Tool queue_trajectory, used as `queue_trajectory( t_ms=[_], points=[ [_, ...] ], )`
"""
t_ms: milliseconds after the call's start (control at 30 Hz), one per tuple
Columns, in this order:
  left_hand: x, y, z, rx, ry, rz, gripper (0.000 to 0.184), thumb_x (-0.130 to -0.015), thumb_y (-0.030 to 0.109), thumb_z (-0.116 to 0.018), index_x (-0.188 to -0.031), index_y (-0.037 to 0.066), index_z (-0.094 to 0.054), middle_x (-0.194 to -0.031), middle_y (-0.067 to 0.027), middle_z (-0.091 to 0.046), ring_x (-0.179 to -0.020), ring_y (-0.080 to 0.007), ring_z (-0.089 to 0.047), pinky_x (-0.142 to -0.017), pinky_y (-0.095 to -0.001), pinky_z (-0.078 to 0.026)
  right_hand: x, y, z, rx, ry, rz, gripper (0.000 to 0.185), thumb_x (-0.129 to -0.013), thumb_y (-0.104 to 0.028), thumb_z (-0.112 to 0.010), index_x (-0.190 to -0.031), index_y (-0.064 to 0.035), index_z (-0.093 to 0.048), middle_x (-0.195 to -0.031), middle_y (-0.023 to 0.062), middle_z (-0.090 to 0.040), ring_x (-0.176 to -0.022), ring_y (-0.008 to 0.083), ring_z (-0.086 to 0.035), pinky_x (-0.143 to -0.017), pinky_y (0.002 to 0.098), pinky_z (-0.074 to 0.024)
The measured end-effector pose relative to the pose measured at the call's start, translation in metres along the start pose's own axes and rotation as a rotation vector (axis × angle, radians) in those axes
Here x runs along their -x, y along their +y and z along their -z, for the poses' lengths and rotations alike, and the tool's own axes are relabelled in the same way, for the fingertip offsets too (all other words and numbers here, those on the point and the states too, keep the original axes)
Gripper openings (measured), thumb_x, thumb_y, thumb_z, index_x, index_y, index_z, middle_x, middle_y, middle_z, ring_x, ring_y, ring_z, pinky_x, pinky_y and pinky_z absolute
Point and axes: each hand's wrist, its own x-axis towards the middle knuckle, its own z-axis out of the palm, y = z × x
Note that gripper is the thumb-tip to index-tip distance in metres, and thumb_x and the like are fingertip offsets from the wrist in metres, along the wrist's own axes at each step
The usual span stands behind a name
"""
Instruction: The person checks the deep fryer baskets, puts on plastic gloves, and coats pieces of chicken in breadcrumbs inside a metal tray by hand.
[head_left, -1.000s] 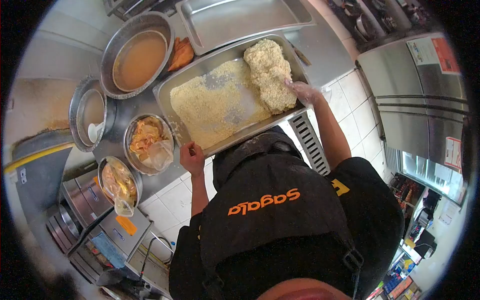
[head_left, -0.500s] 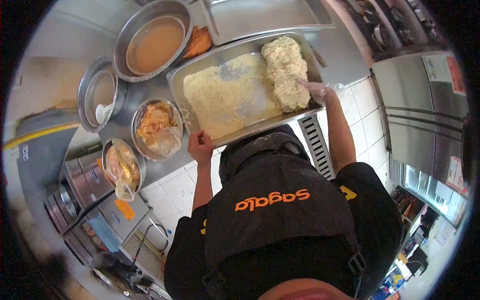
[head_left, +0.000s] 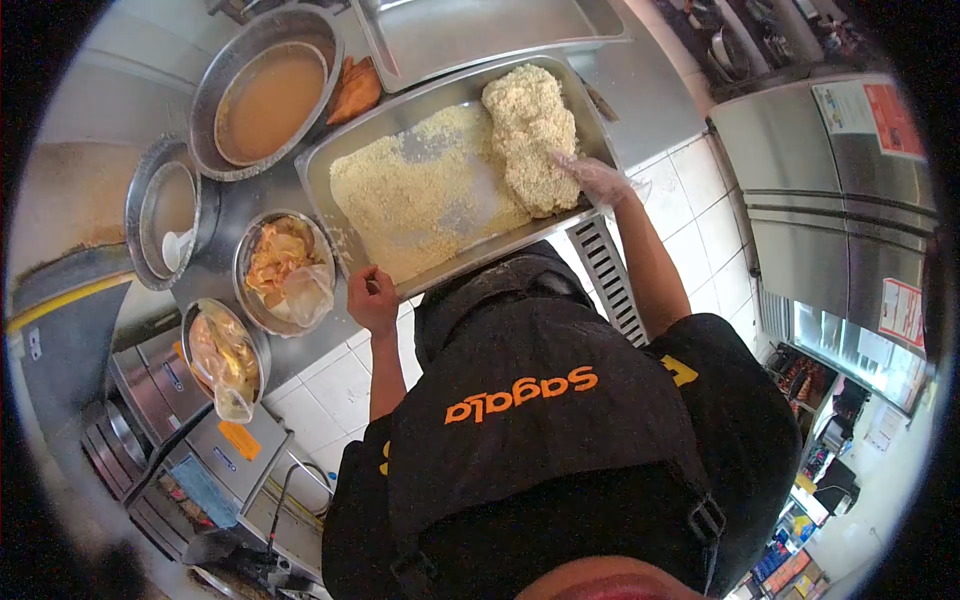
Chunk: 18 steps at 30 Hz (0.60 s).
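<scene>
A deep metal tray holds pale crumbs spread over its left and middle parts. Thickly coated lumps are heaped at its right end. My right hand, in a clear plastic glove, rests its outstretched fingers on the right side of this heap. Bare and with curled fingers, my left hand grips the tray's rim near the front left corner.
Left of the tray stand a large bowl of brownish liquid, a bowl with a white scoop and two bowls of raw pieces with plastic gloves. Behind is another metal tray.
The whole view shifted right and down, then back left and up. Both hands stay at about the same places on the tray and the heap.
</scene>
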Motion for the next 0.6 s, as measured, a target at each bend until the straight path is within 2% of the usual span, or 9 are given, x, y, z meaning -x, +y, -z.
queue_trajectory(
  t_ms=[167,267,367,467,567,600],
  points=[
    [0.001,-0.011,-0.003,-0.036,-0.027,-0.053,0.007,-0.074,0.007,-0.062,-0.081,0.007,-0.061,-0.069,-0.0064,-0.058,-0.051,-0.0174,-0.052,-0.047,-0.0297,-0.042,-0.015,0.008,-0.011,-0.244,0.091,0.009,0.079,-0.079,-0.065,-0.051,-0.123,0.0010,-0.052,-0.121,0.0178,-0.054,-0.114,0.0267,-0.050,-0.099,0.0373,-0.0373],
    [0.001,-0.008,-0.003,-0.030,-0.012,-0.068,0.008,-0.073,0.007,-0.062,-0.081,0.007,-0.062,-0.069,-0.0068,-0.058,-0.051,-0.0181,-0.053,-0.048,-0.0299,-0.042,0.023,-0.030,-0.021,-0.254,0.181,0.060,0.079,-0.078,-0.063,-0.055,-0.122,0.0029,-0.051,-0.121,0.0174,-0.054,-0.115,0.0264,-0.049,-0.099,0.0372,-0.0376],
    [-0.004,-0.006,-0.003,-0.034,0.007,-0.072,0.008,-0.073,0.007,-0.062,-0.080,0.007,-0.062,-0.069,-0.0068,-0.058,-0.051,-0.0184,-0.053,-0.047,-0.0298,-0.042,0.001,-0.011,-0.025,-0.482,0.115,0.056,0.080,-0.077,-0.064,-0.056,-0.124,0.0002,-0.051,-0.125,0.0204,-0.050,-0.117,0.0293,-0.046,-0.102,0.0387,-0.0337],
    [-0.002,-0.007,-0.003,-0.048,-0.002,-0.084,0.007,-0.073,0.008,-0.063,-0.080,0.007,-0.062,-0.069,-0.0066,-0.059,-0.050,-0.0183,-0.053,-0.047,-0.0300,-0.042,0.000,-0.008,-0.027,-0.388,0.140,0.034,0.079,-0.076,-0.065,-0.055,-0.121,-0.0009,-0.054,-0.120,0.0203,-0.054,-0.114,0.0301,-0.049,-0.098,0.0394,-0.0371],
    [0.000,-0.009,-0.005,-0.040,0.001,-0.078,0.007,-0.073,0.009,-0.063,-0.079,0.007,-0.062,-0.068,-0.0062,-0.058,-0.051,-0.0182,-0.052,-0.047,-0.0304,-0.042,0.010,-0.018,-0.031,-0.110,0.191,0.140,0.076,-0.075,-0.068,-0.051,-0.118,-0.0058,-0.058,-0.115,0.0215,-0.057,-0.112,0.0315,-0.050,-0.096,0.0426,-0.0381],
    [0.001,-0.009,-0.004,-0.034,0.005,-0.073,0.007,-0.073,0.009,-0.063,-0.079,0.007,-0.062,-0.068,-0.0060,-0.058,-0.051,-0.0181,-0.052,-0.047,-0.0305,-0.042,0.008,-0.016,-0.030,-0.073,0.181,0.098,0.075,-0.075,-0.069,-0.050,-0.118,-0.0077,-0.059,-0.114,0.0217,-0.057,-0.112,0.0319,-0.050,-0.096,0.0432,-0.0376]
  ],
)
